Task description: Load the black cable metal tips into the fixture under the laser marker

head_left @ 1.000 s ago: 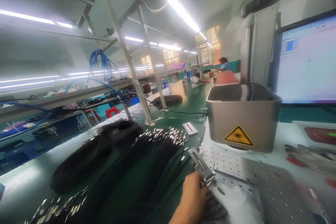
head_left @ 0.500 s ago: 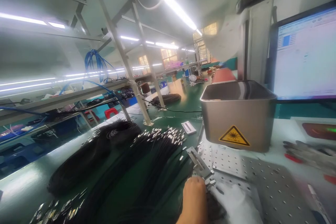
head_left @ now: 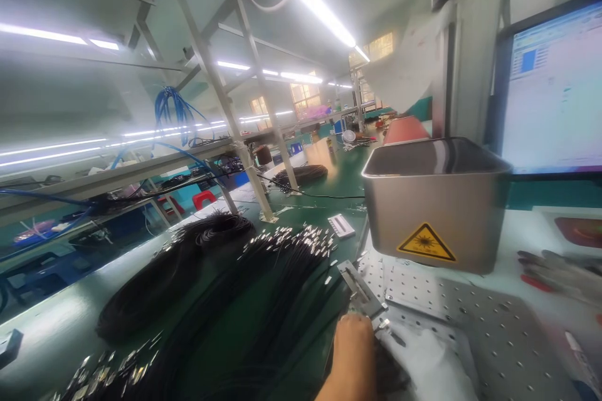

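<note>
My bare left hand (head_left: 352, 351) is at the bottom centre with its fingers curled over a bundle of black cables (head_left: 388, 373). My right hand (head_left: 426, 366), in a white glove, lies against the same bundle from the right, and its grip is blurred. A couple of metal cable ends (head_left: 383, 324) stick out between the hands. They point at a small metal fixture (head_left: 360, 291) on the corner of a perforated metal plate (head_left: 475, 326).
A steel laser shield box (head_left: 435, 200) with a yellow warning label stands on the plate, a monitor (head_left: 555, 88) behind it. Loose black cables with metal ends (head_left: 286, 263) and a coil (head_left: 155, 288) cover the green bench at left. Red-handled tools (head_left: 555, 266) lie at right.
The view has shifted slightly. My left hand has slid a little forward along the bundle toward the fixture. The gloved right hand stays beside it.
</note>
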A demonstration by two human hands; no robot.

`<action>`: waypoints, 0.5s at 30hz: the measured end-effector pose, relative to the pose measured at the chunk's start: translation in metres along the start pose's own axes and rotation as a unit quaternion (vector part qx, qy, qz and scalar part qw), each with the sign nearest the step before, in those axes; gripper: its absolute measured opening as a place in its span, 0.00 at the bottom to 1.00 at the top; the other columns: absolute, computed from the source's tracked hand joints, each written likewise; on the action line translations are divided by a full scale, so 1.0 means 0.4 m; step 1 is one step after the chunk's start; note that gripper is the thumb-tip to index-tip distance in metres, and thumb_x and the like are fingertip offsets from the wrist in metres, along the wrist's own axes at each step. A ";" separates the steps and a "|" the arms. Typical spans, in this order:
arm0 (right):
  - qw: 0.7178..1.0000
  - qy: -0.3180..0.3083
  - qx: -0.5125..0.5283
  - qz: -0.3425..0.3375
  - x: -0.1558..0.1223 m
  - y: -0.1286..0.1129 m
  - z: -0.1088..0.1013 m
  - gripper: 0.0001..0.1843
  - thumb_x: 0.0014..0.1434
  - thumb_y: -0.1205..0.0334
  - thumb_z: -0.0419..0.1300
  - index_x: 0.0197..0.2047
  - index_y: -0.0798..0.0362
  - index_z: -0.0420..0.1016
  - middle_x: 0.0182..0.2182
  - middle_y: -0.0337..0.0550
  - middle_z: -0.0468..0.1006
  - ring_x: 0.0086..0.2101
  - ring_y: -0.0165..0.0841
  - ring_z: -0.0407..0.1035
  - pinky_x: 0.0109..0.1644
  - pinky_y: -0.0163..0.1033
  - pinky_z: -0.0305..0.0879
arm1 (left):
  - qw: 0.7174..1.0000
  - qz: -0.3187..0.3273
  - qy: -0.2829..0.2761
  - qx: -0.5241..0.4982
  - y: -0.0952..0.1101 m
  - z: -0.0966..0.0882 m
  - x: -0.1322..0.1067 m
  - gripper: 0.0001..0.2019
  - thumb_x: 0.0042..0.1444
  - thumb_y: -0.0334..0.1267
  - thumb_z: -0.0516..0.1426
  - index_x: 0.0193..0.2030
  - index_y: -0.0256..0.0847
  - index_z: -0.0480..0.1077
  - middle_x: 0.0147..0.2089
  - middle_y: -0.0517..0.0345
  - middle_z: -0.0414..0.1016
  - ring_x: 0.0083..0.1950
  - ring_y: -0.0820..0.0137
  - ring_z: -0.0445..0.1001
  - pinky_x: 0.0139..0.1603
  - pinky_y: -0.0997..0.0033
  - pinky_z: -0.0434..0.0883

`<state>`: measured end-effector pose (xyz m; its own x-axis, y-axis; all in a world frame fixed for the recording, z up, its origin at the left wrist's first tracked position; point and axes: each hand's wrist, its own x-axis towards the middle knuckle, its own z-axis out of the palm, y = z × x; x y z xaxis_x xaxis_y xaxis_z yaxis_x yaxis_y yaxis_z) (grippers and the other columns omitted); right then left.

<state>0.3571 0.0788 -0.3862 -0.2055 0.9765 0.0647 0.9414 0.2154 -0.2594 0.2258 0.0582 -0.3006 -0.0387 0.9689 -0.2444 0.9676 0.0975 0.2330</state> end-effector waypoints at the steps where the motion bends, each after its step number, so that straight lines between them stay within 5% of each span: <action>1: 1.000 0.001 -0.002 -0.021 -0.003 0.002 -0.009 0.21 0.61 0.65 0.56 0.51 0.30 0.78 0.43 0.39 0.81 0.36 0.37 0.75 0.38 0.38 0.69 | 1.000 0.003 -0.002 -0.001 -0.001 -0.003 -0.002 0.18 0.59 0.24 0.46 0.48 0.30 0.75 0.49 0.36 0.76 0.53 0.55 0.73 0.50 0.63 0.66; 4: 0.997 -0.016 -0.021 -0.071 -0.004 -0.004 -0.054 0.29 0.57 0.74 0.54 0.51 0.30 0.78 0.51 0.33 0.78 0.37 0.36 0.74 0.38 0.37 0.68 | 1.000 0.012 -0.007 0.000 -0.007 -0.004 -0.007 0.18 0.58 0.24 0.46 0.48 0.32 0.75 0.50 0.38 0.76 0.53 0.56 0.74 0.48 0.65 0.66; 9: 0.987 -0.079 -0.128 -0.055 0.007 -0.039 -0.121 0.34 0.59 0.78 0.47 0.55 0.29 0.74 0.46 0.36 0.80 0.38 0.37 0.74 0.36 0.39 0.68 | 0.999 0.035 0.018 -0.021 -0.024 0.006 -0.002 0.17 0.55 0.24 0.47 0.42 0.37 0.75 0.48 0.44 0.78 0.52 0.58 0.75 0.46 0.67 0.66; 15: 0.977 -0.001 -0.188 -0.097 0.028 -0.019 -0.023 0.34 0.57 0.79 0.48 0.53 0.31 0.76 0.40 0.40 0.80 0.34 0.38 0.73 0.31 0.38 0.61 | 0.996 0.070 0.025 -0.049 -0.037 0.023 0.016 0.16 0.55 0.26 0.47 0.40 0.36 0.75 0.46 0.42 0.78 0.51 0.57 0.74 0.46 0.66 0.66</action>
<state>0.3499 0.0881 -0.3746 -0.3903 0.9176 0.0759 0.9162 0.3790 0.1302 0.2136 0.0610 -0.3144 0.0798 0.9845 -0.1563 0.9357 -0.0200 0.3523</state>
